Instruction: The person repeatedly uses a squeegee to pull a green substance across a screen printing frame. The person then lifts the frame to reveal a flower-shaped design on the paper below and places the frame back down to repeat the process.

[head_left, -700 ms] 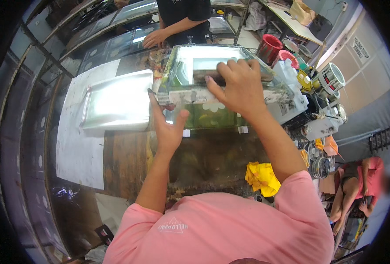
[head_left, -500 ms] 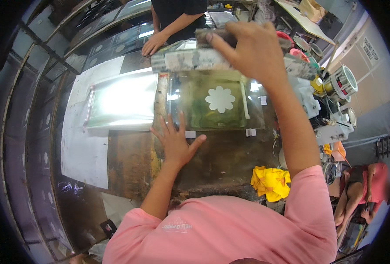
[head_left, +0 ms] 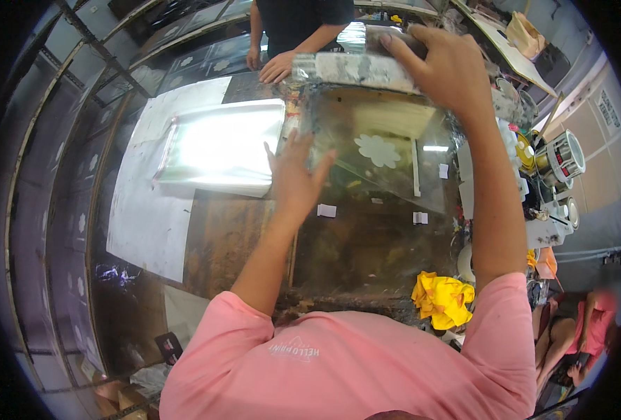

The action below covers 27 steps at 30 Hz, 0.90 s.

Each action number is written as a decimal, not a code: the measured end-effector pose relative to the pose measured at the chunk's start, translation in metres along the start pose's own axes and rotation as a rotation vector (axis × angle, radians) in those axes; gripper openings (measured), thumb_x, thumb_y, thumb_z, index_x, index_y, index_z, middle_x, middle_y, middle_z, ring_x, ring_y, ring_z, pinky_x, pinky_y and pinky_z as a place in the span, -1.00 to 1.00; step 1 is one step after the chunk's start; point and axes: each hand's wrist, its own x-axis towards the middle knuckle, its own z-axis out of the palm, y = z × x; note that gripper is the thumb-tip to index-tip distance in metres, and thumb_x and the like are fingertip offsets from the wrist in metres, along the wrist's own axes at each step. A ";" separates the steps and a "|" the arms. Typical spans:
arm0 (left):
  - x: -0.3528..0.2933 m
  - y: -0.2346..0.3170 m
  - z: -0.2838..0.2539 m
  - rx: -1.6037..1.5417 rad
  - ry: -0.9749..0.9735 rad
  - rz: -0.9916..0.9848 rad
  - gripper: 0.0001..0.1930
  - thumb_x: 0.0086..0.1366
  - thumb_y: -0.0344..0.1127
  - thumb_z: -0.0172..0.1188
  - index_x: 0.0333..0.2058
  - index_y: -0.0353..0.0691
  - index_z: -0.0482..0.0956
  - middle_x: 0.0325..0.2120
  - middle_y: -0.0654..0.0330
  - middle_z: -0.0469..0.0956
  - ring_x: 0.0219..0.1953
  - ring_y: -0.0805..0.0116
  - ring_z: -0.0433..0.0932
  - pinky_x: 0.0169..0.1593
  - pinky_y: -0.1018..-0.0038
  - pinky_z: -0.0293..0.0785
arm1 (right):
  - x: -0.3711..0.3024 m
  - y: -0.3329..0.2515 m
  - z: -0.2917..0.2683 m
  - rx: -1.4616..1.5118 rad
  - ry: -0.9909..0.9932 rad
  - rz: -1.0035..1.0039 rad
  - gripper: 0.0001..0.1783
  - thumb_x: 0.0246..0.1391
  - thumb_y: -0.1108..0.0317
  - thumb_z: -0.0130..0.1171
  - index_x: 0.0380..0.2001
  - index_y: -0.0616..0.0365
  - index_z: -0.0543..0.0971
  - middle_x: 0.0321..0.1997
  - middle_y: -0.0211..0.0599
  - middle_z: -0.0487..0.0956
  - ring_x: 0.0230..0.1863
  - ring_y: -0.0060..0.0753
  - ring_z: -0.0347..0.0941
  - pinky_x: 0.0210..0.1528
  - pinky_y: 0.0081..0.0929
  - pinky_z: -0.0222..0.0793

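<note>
A glossy, transparent sheet [head_left: 406,169] bearing a scalloped white flower [head_left: 378,151] overlies the table [head_left: 366,259]; the left hand [head_left: 296,173] spreads open at its left; beyond it, the right hand [head_left: 452,70] grips a brown block [head_left: 375,39] against a smudged frame [head_left: 359,69].

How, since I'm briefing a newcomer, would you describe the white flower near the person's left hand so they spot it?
Find the dark worktable, then the person's left hand over it. To its right is the white flower shape. Rounded petals set it apart from the small rectangular white tabs.
</note>
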 end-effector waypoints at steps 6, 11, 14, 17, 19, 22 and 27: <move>-0.002 -0.089 -0.044 0.079 0.095 -0.139 -0.40 0.37 0.06 0.37 0.24 -0.18 0.61 0.26 -0.07 0.57 0.44 -0.05 0.39 0.55 -0.29 -0.23 | -0.021 -0.008 0.004 0.001 0.072 -0.031 -0.39 0.31 -0.21 0.17 -0.35 0.23 0.69 -0.36 -0.03 0.65 -0.31 0.10 0.53 -0.10 -0.13 0.28; 0.016 -0.173 -0.070 0.217 0.145 -0.193 -0.36 0.38 0.09 0.35 0.31 -0.11 0.56 0.32 0.01 0.52 0.50 -0.03 0.29 0.54 -0.34 -0.26 | -0.018 -0.012 -0.002 -0.027 -0.009 0.007 -0.38 0.32 -0.20 0.16 -0.36 0.24 0.68 -0.36 0.00 0.65 -0.30 0.10 0.53 -0.12 -0.15 0.27; 0.019 -0.203 -0.076 0.407 0.088 -0.287 -0.26 0.43 0.17 0.25 0.44 -0.09 0.38 0.46 -0.05 0.32 0.56 -0.07 0.15 0.53 -0.37 -0.28 | -0.016 -0.013 -0.001 0.004 0.008 0.009 -0.36 0.29 -0.24 0.17 -0.43 0.23 0.65 -0.38 -0.04 0.66 -0.29 0.09 0.58 -0.07 -0.10 0.31; 0.001 -0.206 -0.069 0.611 0.090 -0.354 -0.19 0.49 0.21 0.12 0.54 -0.08 0.19 0.55 -0.09 0.12 0.61 -0.10 -0.01 0.53 -0.38 -0.30 | -0.018 -0.014 0.001 0.013 0.050 0.002 -0.36 0.29 -0.23 0.16 -0.41 0.22 0.66 -0.37 -0.05 0.67 -0.29 0.09 0.58 -0.06 -0.10 0.31; -0.031 -0.196 -0.064 0.515 0.128 -0.268 -0.18 0.53 0.23 0.03 0.58 -0.07 0.09 0.58 -0.12 0.03 0.63 -0.11 -0.09 0.53 -0.38 -0.33 | -0.017 -0.014 0.000 -0.014 0.045 -0.001 -0.36 0.29 -0.25 0.16 -0.39 0.22 0.67 -0.39 -0.05 0.67 -0.30 0.11 0.59 -0.06 -0.09 0.32; -0.058 -0.175 -0.044 0.503 -0.130 -0.104 -0.23 0.58 0.21 -0.08 0.55 -0.15 0.15 0.53 -0.08 0.17 0.60 -0.13 -0.01 0.56 -0.33 -0.39 | -0.011 -0.011 -0.003 -0.019 -0.040 0.057 -0.35 0.28 -0.26 0.16 -0.36 0.21 0.69 -0.42 -0.05 0.66 -0.30 0.14 0.59 -0.06 -0.08 0.34; -0.059 -0.161 -0.032 0.565 -0.174 -0.171 -0.39 0.61 0.10 -0.16 0.45 -0.09 0.37 0.48 -0.03 0.28 0.57 -0.09 0.09 0.55 -0.36 -0.46 | -0.001 -0.006 -0.001 0.025 -0.010 0.039 -0.38 0.28 -0.24 0.18 -0.36 0.20 0.68 -0.46 -0.02 0.64 -0.32 0.17 0.57 -0.12 -0.06 0.34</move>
